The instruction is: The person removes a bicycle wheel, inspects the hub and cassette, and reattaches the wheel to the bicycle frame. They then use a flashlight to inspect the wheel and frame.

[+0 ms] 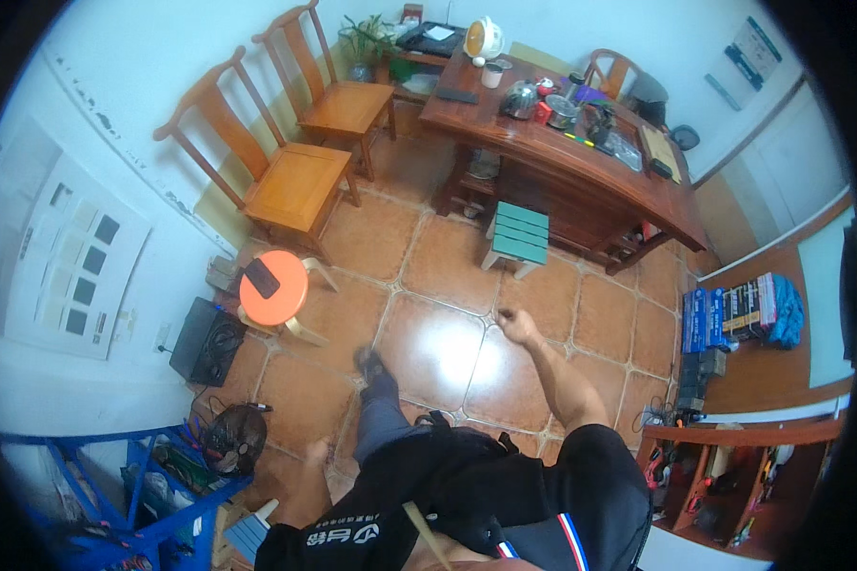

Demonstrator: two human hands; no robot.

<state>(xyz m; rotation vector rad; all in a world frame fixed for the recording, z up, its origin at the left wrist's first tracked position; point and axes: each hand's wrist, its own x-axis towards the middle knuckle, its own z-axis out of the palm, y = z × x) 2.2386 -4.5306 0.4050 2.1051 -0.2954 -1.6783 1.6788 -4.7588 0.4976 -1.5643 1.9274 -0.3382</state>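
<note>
My right hand [516,324] hangs over the tiled floor [421,364], below the green-slatted stool [516,231] in the picture, with its fingers curled; whether anything small is inside them I cannot make out. My left hand [316,455] is low beside my grey trouser leg [381,404], partly blurred, so its fingers are unclear. An orange round stool [290,290] with a dark flat object [262,278] on it stands ahead on the left.
A wooden desk [562,171] crowded with items and two wooden chairs [286,190] stand ahead. Left are a black box [205,338], a fan [231,440] and a blue metal frame [86,466]; right, stacked boxes [724,314] and a cubby shelf [733,433].
</note>
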